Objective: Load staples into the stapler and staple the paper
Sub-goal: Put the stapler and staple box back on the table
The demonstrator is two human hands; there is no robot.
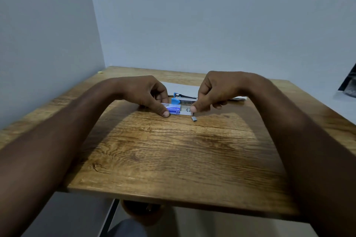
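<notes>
Wooden desk (173,159) | left hand (146,94) pinching small blue staple box (172,109); right hand (210,92) pinching its white tray (185,111) | step: fetching staples; next: lifting loose staple strip (194,119) to blue stapler (183,99)

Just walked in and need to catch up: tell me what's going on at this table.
A person is getting staples out. The left hand holds the blue staple box on the table; the right hand pinches at its slid-out tray. A small staple strip lies loose just in front. The blue stapler sits behind the box, on the paper, not yet loaded.
</notes>
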